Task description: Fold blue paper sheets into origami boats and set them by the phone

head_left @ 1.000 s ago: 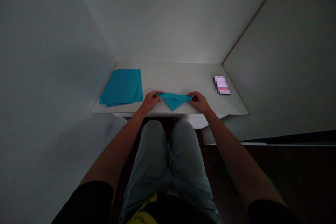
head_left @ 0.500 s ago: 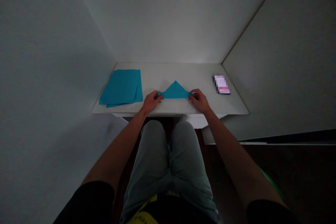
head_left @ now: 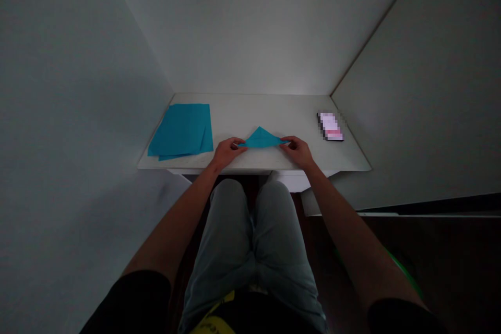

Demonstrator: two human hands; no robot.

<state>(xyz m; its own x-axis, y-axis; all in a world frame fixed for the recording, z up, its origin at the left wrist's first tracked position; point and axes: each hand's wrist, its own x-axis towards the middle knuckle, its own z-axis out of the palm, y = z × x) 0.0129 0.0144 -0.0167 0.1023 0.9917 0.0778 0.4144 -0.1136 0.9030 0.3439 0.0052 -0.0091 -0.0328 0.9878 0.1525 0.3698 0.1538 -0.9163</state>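
Note:
A folded sheet of blue paper, with a pointed peak at its far side and a long strip along its near side, is held between my hands over the white table. My left hand pinches the strip's left end between thumb and fingers. At the opposite end, the thumb and fingers of my right hand are closed on the paper. Both fingertips cover the very ends of the strip.
On the left of the white table lies a stack of blue paper sheets, slightly fanned. A phone with a lit, blurred screen rests at the right. Walls enclose the table at the back and both sides.
The folded paper has tilted, so its peak now looks lower and flatter and its fold lines fainter. Both hands stay at the ends, barely shifted.

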